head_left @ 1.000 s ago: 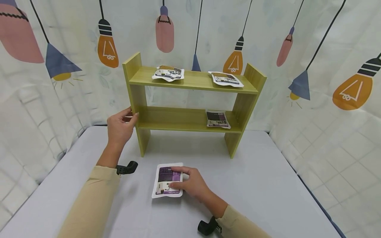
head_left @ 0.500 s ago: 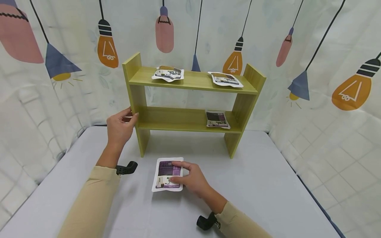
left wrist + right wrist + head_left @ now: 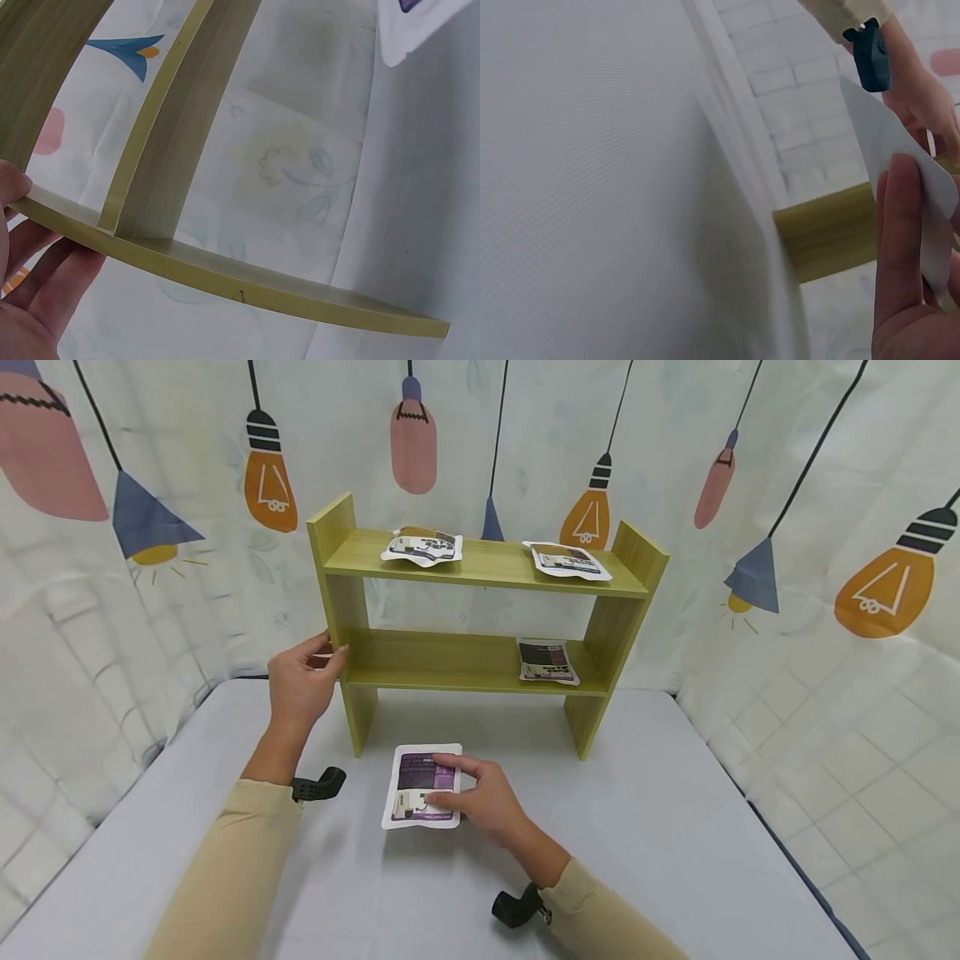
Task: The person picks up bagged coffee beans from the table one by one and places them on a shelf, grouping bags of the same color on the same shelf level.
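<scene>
My right hand (image 3: 491, 802) pinches the right edge of a flat white pouch (image 3: 408, 785) with a purple label, in front of the shelf. In the right wrist view the pouch (image 3: 889, 135) is seen by its plain pale side, held off the table between thumb and fingers. My left hand (image 3: 303, 681) grips the left side panel of a yellow-green two-tier shelf (image 3: 435, 664). The left wrist view shows the fingers (image 3: 64, 289) on both sides of that panel (image 3: 225, 281). A corner of the pouch (image 3: 420, 26) shows at its top right.
Two pouches with brown and white labels, one left (image 3: 423, 547) and one right (image 3: 567, 561), lie on the top board. A dark-labelled pouch (image 3: 547, 661) lies at the right of the lower board. White cloth covers the table (image 3: 637, 860); printed curtains (image 3: 480, 443) stand behind.
My right hand has carried the purple-labelled pouch a short way forward, toward the shelf. My left hand keeps its grip on the side panel, and the shelf stands where it was.
</scene>
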Demonstrator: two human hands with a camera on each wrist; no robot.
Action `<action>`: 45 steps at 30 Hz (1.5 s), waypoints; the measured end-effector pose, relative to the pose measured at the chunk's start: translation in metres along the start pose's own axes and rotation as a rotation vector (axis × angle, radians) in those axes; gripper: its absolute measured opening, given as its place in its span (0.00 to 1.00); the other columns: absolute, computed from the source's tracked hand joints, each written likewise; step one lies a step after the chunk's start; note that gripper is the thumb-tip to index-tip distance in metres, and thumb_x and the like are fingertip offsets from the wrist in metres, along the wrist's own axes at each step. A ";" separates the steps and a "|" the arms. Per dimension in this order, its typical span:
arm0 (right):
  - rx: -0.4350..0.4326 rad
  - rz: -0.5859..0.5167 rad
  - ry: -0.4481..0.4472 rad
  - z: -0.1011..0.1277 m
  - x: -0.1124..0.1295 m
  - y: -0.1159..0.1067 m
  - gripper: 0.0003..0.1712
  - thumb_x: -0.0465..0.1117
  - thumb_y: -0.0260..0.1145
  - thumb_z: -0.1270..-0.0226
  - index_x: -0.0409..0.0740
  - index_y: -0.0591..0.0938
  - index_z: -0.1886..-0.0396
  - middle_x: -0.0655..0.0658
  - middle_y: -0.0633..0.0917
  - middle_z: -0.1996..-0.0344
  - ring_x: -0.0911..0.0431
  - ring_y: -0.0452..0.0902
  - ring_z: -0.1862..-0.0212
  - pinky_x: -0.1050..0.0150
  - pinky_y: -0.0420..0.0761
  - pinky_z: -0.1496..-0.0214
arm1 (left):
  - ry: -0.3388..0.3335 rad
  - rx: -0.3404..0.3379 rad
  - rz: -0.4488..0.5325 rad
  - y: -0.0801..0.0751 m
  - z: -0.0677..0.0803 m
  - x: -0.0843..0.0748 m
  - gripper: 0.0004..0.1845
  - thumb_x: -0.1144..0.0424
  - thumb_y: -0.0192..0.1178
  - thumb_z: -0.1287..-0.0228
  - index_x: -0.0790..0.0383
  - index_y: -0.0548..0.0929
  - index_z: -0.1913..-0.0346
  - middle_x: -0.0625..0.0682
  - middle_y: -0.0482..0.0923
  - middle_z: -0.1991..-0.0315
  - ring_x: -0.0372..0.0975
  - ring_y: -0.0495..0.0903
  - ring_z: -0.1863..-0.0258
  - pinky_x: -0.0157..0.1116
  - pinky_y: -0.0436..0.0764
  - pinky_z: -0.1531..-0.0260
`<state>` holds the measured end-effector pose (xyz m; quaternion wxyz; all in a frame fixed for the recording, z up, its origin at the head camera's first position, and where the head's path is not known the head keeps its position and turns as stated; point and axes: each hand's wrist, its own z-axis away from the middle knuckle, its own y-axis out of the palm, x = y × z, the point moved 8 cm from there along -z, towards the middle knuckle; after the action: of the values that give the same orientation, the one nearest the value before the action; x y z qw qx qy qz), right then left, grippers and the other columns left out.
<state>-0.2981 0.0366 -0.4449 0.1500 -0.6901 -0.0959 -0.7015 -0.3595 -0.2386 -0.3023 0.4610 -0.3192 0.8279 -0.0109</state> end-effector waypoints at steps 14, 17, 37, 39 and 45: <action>0.025 -0.057 -0.025 -0.006 0.016 0.000 0.34 0.30 0.77 0.44 0.52 0.84 0.36 0.38 0.86 0.53 0.53 0.89 0.67 0.58 0.89 0.65 | -0.016 0.003 -0.018 0.000 0.001 0.002 0.21 0.53 0.63 0.29 0.51 0.84 0.36 0.58 0.88 0.48 0.36 0.85 0.59 0.16 0.77 0.69; 0.026 -0.065 -0.030 -0.007 0.017 0.000 0.34 0.29 0.77 0.43 0.52 0.84 0.36 0.38 0.85 0.50 0.53 0.89 0.67 0.57 0.90 0.64 | -0.018 0.004 -0.012 0.000 0.001 0.003 0.21 0.53 0.63 0.29 0.51 0.84 0.36 0.58 0.88 0.48 0.38 0.85 0.59 0.16 0.78 0.70; 0.025 -0.078 -0.103 -0.014 0.037 -0.002 0.33 0.31 0.76 0.40 0.53 0.82 0.34 0.37 0.83 0.46 0.51 0.90 0.62 0.54 0.90 0.61 | -0.009 0.002 -0.024 0.002 0.000 0.000 0.22 0.53 0.62 0.28 0.55 0.83 0.35 0.59 0.88 0.47 0.52 0.88 0.54 0.14 0.75 0.70; 0.027 -0.077 -0.114 -0.015 0.039 -0.001 0.34 0.31 0.76 0.40 0.54 0.82 0.34 0.38 0.83 0.45 0.52 0.90 0.62 0.54 0.90 0.61 | -0.011 0.002 -0.025 0.002 0.000 0.000 0.22 0.53 0.62 0.28 0.55 0.83 0.35 0.59 0.88 0.47 0.51 0.87 0.54 0.14 0.75 0.70; 0.032 -0.075 -0.136 -0.019 0.046 -0.001 0.33 0.32 0.76 0.40 0.53 0.82 0.34 0.39 0.83 0.42 0.52 0.90 0.62 0.55 0.90 0.62 | -0.006 -0.006 -0.027 0.001 0.001 0.000 0.21 0.54 0.62 0.28 0.55 0.84 0.36 0.59 0.88 0.48 0.49 0.87 0.56 0.15 0.76 0.70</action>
<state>-0.3167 0.0274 -0.3999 0.1276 -0.7297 -0.1427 -0.6564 -0.3594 -0.2374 -0.3027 0.4622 -0.3319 0.8222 -0.0139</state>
